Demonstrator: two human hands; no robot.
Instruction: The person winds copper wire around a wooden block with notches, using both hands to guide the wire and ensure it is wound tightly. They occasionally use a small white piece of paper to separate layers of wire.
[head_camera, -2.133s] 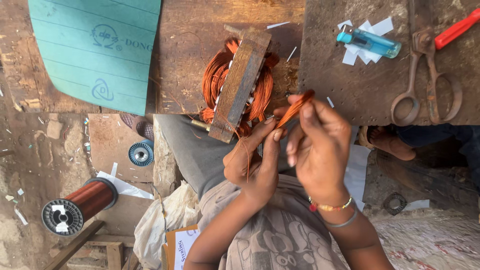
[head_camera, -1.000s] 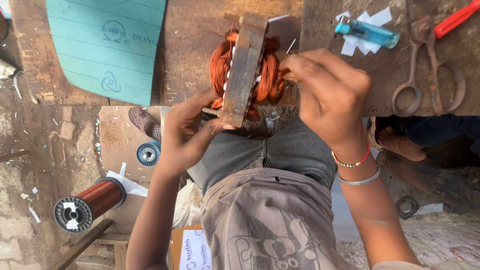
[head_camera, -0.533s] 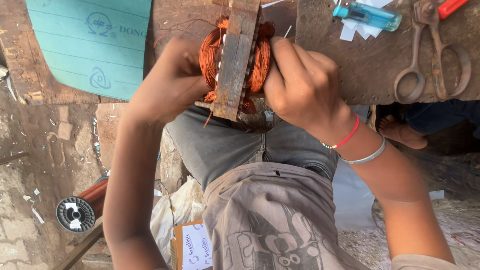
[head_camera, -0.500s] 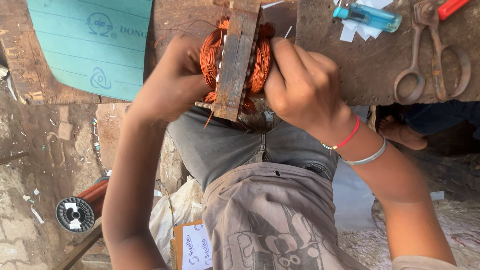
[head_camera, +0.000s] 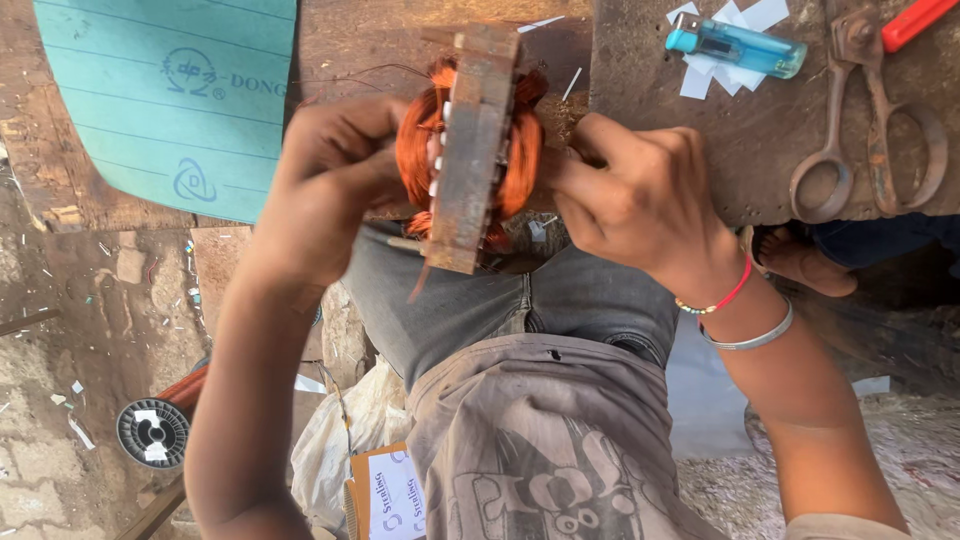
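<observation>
A rusty motor stator (head_camera: 472, 150) with orange copper windings (head_camera: 415, 140) stands on edge between my hands, at the front of a wooden workbench (head_camera: 660, 140). My left hand (head_camera: 330, 185) grips its left side, fingers pressed into the copper coil. My right hand (head_camera: 640, 200) holds the right side, fingertips against the windings there. A thin stick or wire end (head_camera: 415, 285) pokes down from the stator's lower edge above my lap.
On the bench lie a teal sheet of insulating paper (head_camera: 170, 90), a blue lighter (head_camera: 735, 42) on white paper scraps, old rusty scissors (head_camera: 870, 130) and a red handle (head_camera: 915, 20). On the ground sit a spool of copper wire (head_camera: 155, 430) and a white bag (head_camera: 345, 440).
Both hands came up from working a small strip near my lap to clasp the stator on either side. The view has closed in on the stator.
</observation>
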